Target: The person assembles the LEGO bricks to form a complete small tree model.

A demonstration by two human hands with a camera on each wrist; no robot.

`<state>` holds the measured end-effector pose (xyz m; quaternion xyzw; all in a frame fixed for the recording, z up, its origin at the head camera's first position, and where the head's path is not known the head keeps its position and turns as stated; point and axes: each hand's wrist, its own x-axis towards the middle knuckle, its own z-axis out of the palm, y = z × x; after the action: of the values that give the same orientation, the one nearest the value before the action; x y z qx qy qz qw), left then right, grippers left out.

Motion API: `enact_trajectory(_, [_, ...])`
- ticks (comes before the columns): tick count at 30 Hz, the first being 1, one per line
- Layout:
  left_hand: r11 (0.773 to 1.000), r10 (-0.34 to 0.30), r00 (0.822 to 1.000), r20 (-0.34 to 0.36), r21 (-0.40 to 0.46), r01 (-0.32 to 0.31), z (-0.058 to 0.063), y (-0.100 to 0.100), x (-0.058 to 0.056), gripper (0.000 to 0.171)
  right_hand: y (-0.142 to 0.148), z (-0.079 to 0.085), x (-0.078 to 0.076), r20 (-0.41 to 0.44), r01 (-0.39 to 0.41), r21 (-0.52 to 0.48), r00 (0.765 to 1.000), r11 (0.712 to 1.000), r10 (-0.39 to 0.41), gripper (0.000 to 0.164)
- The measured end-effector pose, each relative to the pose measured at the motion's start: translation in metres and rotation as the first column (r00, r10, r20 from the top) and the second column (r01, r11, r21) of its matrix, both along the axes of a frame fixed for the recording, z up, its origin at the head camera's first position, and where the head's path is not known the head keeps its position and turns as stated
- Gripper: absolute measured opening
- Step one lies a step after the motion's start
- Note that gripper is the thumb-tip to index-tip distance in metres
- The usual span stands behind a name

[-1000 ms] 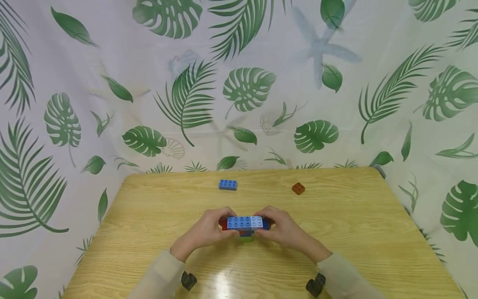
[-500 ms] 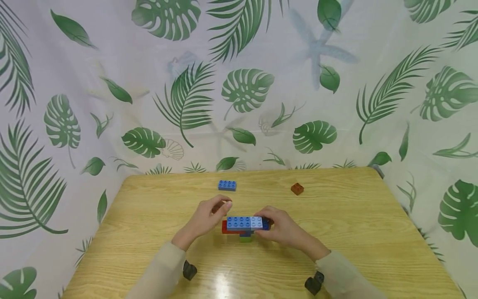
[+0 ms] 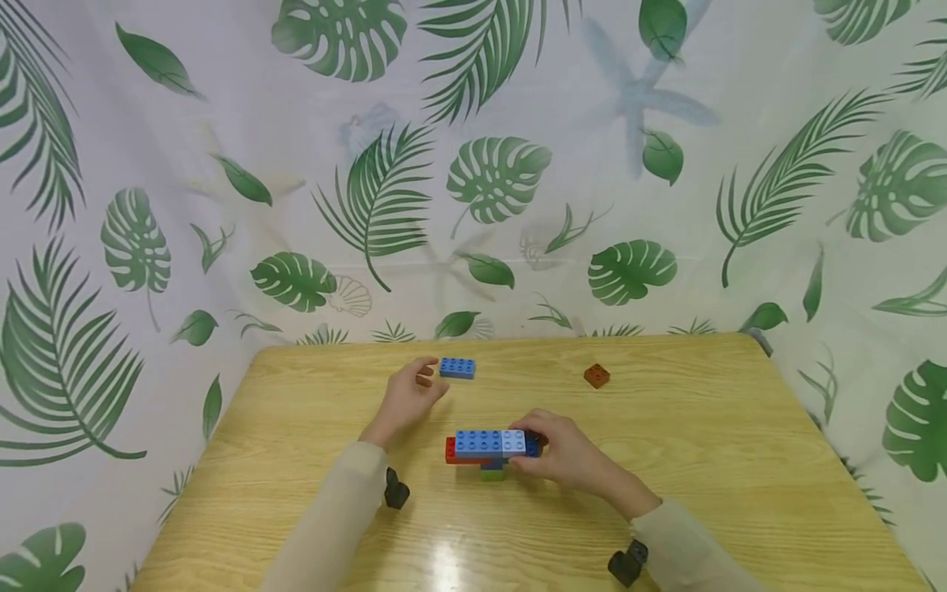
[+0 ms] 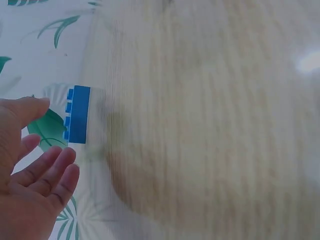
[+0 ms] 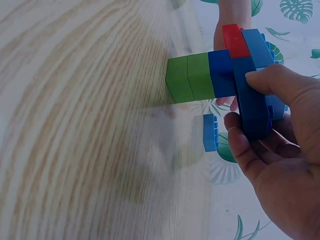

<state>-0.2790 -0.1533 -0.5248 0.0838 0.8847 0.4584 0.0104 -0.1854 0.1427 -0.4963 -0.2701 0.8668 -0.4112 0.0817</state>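
Observation:
A structure of toy building bricks [image 3: 478,444] stands on the table, T-shaped. In the right wrist view its stem is two green bricks [image 5: 190,78] below a blue one. Across the top lie a red brick [image 5: 235,41], a dark blue brick [image 5: 252,100] and lighter blue bricks. My right hand [image 3: 568,454] grips the dark blue end between thumb and fingers. My left hand [image 3: 407,398] is off the structure, fingers spread and holding nothing, just left of a loose blue brick [image 3: 457,368]. That brick [image 4: 79,115] lies ahead of the fingers in the left wrist view.
A small brown brick [image 3: 597,376] lies at the back right of the wooden table [image 3: 311,411]. A leaf-patterned cloth [image 3: 414,312] hangs behind the table's back edge and along its sides. Dark wrist mounts [image 3: 627,563] hang below both sleeves.
My left hand has let go of the structure's left end and moved away toward the loose blue brick. My right hand keeps its grip in the same place.

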Motion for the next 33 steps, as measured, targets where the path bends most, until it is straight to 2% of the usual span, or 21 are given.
enact_trajectory(5, [1.0, 0.012, 0.999, 0.051, -0.006, -0.012, -0.002, 0.005, -0.012, 0.058, 0.0, -0.002, -0.001, 0.011, -0.004, 0.0, 1.0, 1.0, 0.004, 0.037])
enact_trajectory(9, [0.999, 0.0, 0.997, 0.078, -0.032, 0.003, -0.003, 0.008, -0.019, 0.062, -0.001, -0.004, -0.002, 0.03, -0.004, 0.009, 1.0, 1.0, 0.003, 0.036])
enact_trajectory(18, [0.984, -0.035, 0.996, 0.083, -0.172, 0.049, -0.007, 0.012, -0.038, 0.07, 0.0, 0.001, -0.002, 0.044, 0.003, 0.021, 0.999, 1.0, -0.003, 0.036])
enact_trajectory(26, [0.965, -0.043, 0.995, 0.09, -0.253, 0.065, -0.003, 0.014, -0.041, 0.064, 0.001, 0.003, -0.002, 0.023, -0.009, 0.019, 1.0, 1.0, 0.009, 0.038])
enact_trajectory(33, [0.97, -0.021, 0.997, 0.076, -0.238, 0.038, -0.006, 0.015, -0.04, 0.049, 0.002, 0.003, -0.002, 0.015, -0.015, 0.007, 1.0, 1.0, 0.015, 0.037])
